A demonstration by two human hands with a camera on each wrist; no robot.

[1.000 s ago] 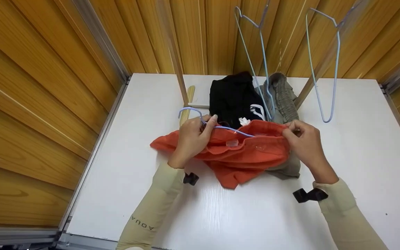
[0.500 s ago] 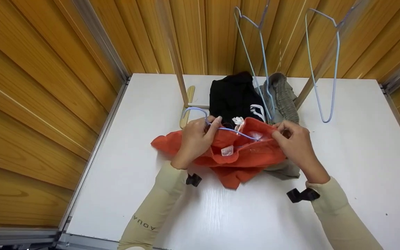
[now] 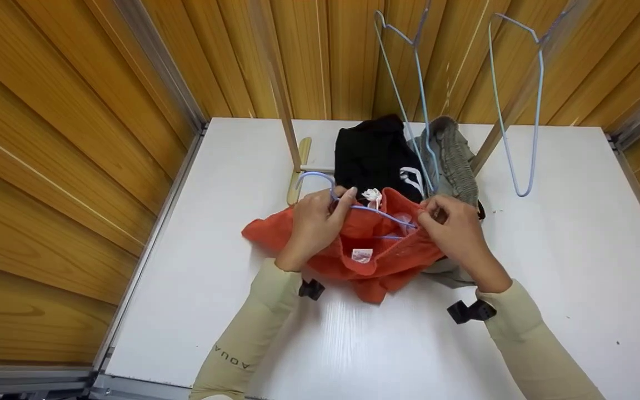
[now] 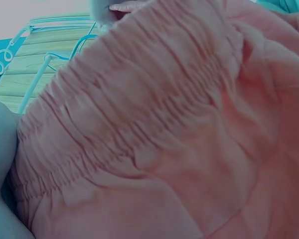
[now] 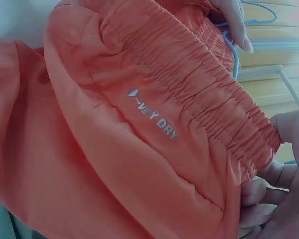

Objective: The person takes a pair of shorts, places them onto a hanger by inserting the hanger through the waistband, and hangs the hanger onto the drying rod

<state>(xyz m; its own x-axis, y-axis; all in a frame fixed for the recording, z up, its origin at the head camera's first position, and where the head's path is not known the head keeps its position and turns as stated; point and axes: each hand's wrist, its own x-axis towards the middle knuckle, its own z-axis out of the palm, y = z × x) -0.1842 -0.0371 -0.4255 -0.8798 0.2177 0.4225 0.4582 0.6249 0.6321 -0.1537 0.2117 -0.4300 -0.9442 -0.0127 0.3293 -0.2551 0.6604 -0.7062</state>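
Observation:
Orange shorts [image 3: 409, 258] with a gathered elastic waistband [image 5: 189, 84] are held up over the table, waist opening facing up. A white care label [image 3: 362, 255] shows inside the opening and a white drawstring [image 3: 373, 196] at its far edge. My left hand [image 3: 317, 222] grips a blue wire hanger [image 3: 381, 212] near its neck, thumb on top. The hanger's hook sticks out to the left; its far end lies inside the waistband. Between thumb and fingers, my right hand [image 3: 453, 228] pinches the waistband's right end. Silver lettering [image 5: 157, 119] marks the front.
Behind the shorts lie a black garment [image 3: 373, 150] with a white print and a grey-green garment [image 3: 453, 161]. Two more blue hangers [image 3: 421, 89] hang above them. Wooden rack posts [image 3: 284, 111] rise from a foot [image 3: 299, 172] on the white table [image 3: 186, 278].
My right hand has moved left, drawing the waistband's right end towards the hanger. The waist opening gapes wider and more of the hanger and label shows. My left hand has shifted slightly right.

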